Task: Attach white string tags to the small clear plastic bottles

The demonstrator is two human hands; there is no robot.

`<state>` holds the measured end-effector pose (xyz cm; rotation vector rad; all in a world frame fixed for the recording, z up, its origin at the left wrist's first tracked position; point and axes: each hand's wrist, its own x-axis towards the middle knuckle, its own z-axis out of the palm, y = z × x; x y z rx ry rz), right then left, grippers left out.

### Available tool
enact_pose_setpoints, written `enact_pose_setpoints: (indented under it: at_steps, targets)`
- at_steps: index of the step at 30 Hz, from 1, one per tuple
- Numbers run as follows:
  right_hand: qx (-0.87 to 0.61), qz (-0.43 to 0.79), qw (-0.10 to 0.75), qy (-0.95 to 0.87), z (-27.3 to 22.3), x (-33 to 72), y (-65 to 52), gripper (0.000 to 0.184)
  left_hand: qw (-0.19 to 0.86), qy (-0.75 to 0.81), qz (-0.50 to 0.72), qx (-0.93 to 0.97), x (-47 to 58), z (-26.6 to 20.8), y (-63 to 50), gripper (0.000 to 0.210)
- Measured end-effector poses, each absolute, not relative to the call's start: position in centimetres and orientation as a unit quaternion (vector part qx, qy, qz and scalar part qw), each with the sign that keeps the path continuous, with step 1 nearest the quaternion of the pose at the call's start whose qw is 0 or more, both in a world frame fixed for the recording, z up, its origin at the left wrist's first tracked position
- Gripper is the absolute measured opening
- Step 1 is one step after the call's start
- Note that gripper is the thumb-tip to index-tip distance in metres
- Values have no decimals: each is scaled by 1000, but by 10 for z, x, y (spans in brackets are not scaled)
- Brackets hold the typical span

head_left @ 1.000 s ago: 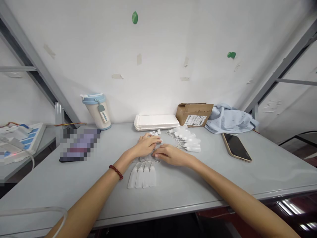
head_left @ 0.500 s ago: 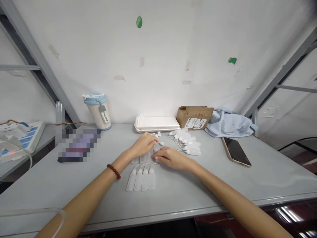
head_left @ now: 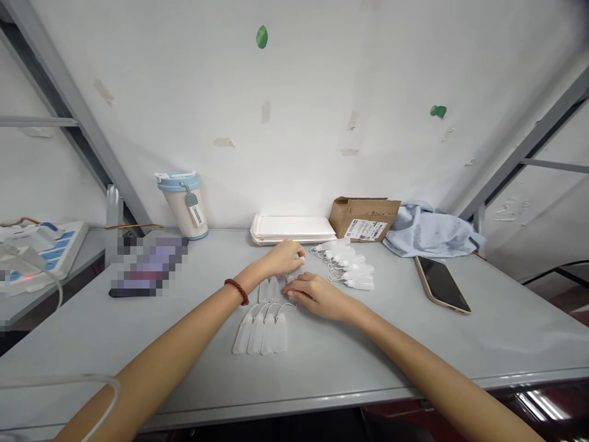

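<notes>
Likely lining up far-row bottles point(head_left: 275, 290); left hand point(head_left: 286, 256) and right hand point(head_left: 323, 297) curled, grip unclear; next probably needs even spacing

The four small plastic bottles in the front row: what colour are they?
Translucent white; the small plastic bottles show best in the head view.

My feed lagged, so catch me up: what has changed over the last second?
The left hand has moved rightward and away from the wearer; whether it took hold of anything is unclear. The right hand stays in about the same spot. The front row of four translucent bottles and the loose bottle pile stay put.
</notes>
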<state>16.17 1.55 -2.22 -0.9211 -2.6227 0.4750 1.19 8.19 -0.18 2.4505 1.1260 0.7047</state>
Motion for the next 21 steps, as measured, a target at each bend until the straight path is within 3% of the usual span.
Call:
enact_pose_setpoints:
  at_steps: [8,13,21]
  targets:
    - [-320,61,198,-925,-29,170,21,23,252,498,376,740,-42,-3,40,26]
    - [-316,-29,221,-922,-30,175,26,22,349,490,402,691,-42,-10,31,36]
    - [-290,-66,251,-921,-25,176,18,18,430,458,398,668,-28,-7,21,35]
